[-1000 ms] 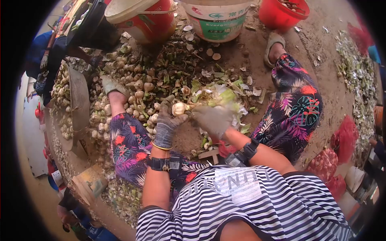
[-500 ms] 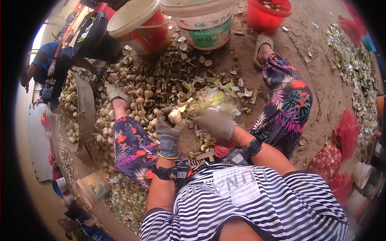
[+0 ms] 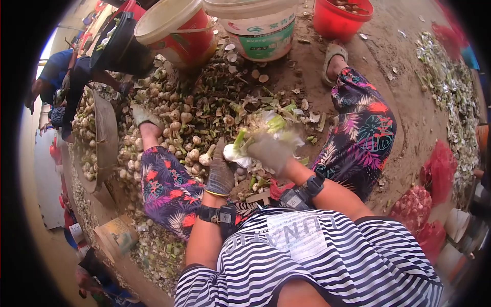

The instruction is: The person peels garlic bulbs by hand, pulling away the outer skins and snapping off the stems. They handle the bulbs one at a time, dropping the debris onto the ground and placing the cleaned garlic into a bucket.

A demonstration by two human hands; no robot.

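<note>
A red-and-white bucket [image 3: 176,30], a white bucket [image 3: 258,25] and a red tub [image 3: 341,18] stand past the husk-strewn ground [image 3: 409,102].

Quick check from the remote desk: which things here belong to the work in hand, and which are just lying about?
In hand:
left gloved hand and right gloved hand, both on the white green-stalked bulb
pile of pale bulbs in front
peeled green-white husks

Lying about:
red plastic bucket
white plastic bucket with green label
small red tub
red mesh sacks

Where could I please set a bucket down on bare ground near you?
Bare dirt lies between the right leg and the husk strip. Between the legs and toward the buckets, bulbs and trimmings crowd the ground.
</note>
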